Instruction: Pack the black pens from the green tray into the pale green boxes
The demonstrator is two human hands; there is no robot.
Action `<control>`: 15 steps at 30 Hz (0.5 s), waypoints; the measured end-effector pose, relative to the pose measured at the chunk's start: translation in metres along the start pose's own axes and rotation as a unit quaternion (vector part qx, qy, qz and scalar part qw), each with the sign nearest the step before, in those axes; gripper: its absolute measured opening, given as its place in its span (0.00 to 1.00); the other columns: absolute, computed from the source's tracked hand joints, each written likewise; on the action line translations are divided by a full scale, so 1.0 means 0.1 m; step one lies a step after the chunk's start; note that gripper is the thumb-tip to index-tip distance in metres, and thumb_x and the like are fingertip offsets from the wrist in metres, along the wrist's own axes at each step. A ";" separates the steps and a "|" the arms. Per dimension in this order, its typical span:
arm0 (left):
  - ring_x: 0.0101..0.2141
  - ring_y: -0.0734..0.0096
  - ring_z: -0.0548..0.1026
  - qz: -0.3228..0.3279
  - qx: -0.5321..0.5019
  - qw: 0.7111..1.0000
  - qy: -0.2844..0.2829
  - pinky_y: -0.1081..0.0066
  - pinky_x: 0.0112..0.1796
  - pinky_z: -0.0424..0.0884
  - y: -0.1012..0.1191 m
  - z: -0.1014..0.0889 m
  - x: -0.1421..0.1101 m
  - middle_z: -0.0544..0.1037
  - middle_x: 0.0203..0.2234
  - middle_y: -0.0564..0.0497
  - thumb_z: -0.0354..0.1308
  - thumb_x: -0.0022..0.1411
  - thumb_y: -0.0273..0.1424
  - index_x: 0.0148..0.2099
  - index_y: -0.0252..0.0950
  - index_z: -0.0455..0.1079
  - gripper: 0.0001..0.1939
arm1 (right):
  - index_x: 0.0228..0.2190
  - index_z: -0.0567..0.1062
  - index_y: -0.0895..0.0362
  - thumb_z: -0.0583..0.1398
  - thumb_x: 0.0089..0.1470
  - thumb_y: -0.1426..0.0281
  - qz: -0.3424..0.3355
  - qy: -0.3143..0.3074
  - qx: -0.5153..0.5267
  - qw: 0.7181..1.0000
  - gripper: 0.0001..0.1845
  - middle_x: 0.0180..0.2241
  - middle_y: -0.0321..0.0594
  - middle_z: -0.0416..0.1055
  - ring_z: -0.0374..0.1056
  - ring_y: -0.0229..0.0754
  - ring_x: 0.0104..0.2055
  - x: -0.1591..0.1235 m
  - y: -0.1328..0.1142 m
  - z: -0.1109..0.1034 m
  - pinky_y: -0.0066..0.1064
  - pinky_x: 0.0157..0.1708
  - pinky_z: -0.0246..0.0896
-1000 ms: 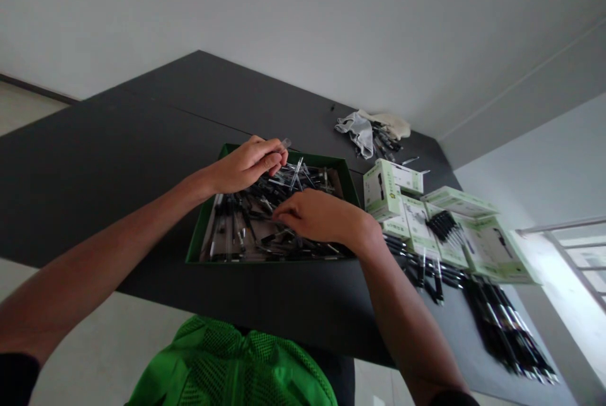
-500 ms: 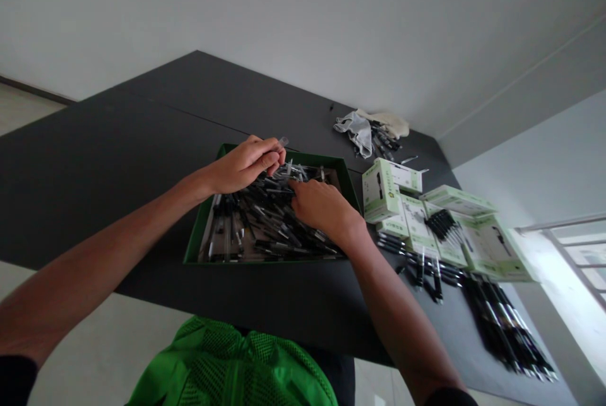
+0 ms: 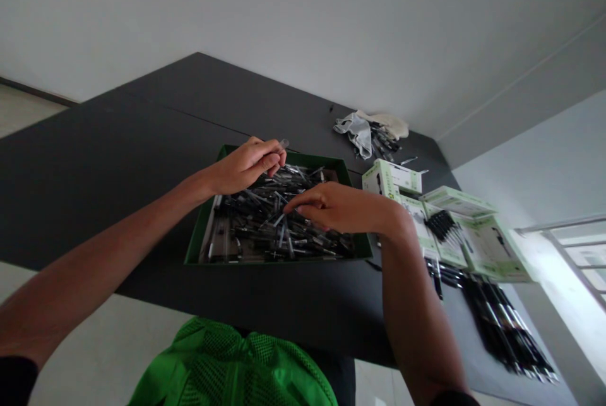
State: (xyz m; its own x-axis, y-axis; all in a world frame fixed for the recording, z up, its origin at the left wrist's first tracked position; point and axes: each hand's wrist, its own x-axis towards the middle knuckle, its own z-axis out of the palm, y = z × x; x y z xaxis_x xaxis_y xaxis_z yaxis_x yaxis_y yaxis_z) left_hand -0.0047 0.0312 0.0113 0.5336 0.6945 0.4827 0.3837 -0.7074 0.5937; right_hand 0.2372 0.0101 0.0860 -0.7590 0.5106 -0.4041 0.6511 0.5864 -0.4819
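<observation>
On the flat, dark grey counter [image 3: 118,141] sits a shallow, green-walled box [image 3: 195,232]. Above its far side, your left hand [image 3: 258,163] has its fingers curled closed around a clear plastic piece [image 3: 284,143], one end protruding. In the box lies a loose heap of slim black-and-clear plastic pens [image 3: 288,243]: probably light, stiff and smooth, apt to roll, best pinched at mid-barrel. Over the heap, your right hand [image 3: 326,207] has its fingers partly curled; whether they grip a pen, you cannot tell.
</observation>
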 end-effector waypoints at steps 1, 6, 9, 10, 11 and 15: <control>0.30 0.68 0.72 0.001 0.001 1.000 0.001 0.67 0.42 0.65 0.00 0.00 0.00 0.74 0.27 0.54 0.44 0.81 0.40 0.42 0.37 0.68 0.18 | 0.56 0.82 0.56 0.53 0.69 0.72 0.025 0.045 -0.022 0.998 0.23 0.44 0.42 0.85 0.79 0.44 0.48 0.00 0.07 -0.03 0.30 0.51 0.66; 0.30 0.68 0.72 -0.004 0.000 1.000 -0.001 0.67 0.42 0.65 0.01 -0.01 0.00 0.74 0.27 0.53 0.43 0.81 0.44 0.42 0.38 0.68 0.21 | 0.55 0.80 0.64 0.50 0.72 0.63 0.267 0.129 -0.137 0.945 0.26 0.55 0.62 0.79 0.76 0.58 0.59 0.20 0.39 0.03 0.43 0.56 0.67; 0.30 0.68 0.71 -0.005 0.000 1.000 -0.001 0.67 0.43 0.65 0.01 0.00 0.00 0.73 0.27 0.53 0.43 0.81 0.44 0.42 0.38 0.68 0.21 | 0.55 0.80 0.67 0.53 0.71 0.62 0.295 0.085 -0.138 0.942 0.26 0.56 0.66 0.78 0.76 0.60 0.59 0.34 0.46 0.14 0.44 0.55 0.69; 0.30 0.68 0.71 -0.006 0.003 1.000 -0.002 0.66 0.43 0.65 0.01 0.00 0.00 0.74 0.27 0.53 0.43 0.82 0.44 0.42 0.38 0.68 0.20 | 0.56 0.80 0.67 0.53 0.71 0.62 0.281 0.075 -0.136 0.947 0.26 0.56 0.66 0.78 0.76 0.60 0.59 0.37 0.46 0.17 0.43 0.56 0.69; 0.30 0.68 0.71 -0.008 0.007 1.000 -0.003 0.66 0.44 0.64 0.01 0.00 0.00 0.74 0.27 0.53 0.43 0.82 0.43 0.42 0.38 0.68 0.20 | 0.56 0.80 0.66 0.54 0.70 0.63 0.263 0.068 -0.133 0.953 0.25 0.56 0.64 0.78 0.76 0.59 0.59 0.39 0.45 0.18 0.42 0.56 0.69; 0.31 0.67 0.71 -0.015 0.011 1.000 -0.007 0.65 0.44 0.65 0.02 -0.01 0.00 0.74 0.27 0.53 0.43 0.81 0.43 0.41 0.38 0.67 0.20 | 0.53 0.83 0.60 0.53 0.69 0.68 0.184 0.037 -0.123 0.975 0.22 0.54 0.55 0.81 0.77 0.53 0.58 0.38 0.37 0.17 0.36 0.57 0.67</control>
State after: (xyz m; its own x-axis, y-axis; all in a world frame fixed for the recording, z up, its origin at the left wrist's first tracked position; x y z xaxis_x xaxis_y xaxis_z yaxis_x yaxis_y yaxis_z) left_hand -0.0041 0.0297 0.0131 0.5314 0.7136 0.4565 0.4160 -0.6893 0.5931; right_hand 0.2325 0.0401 0.0396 -0.4769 0.7537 -0.4521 0.8686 0.4829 -0.1112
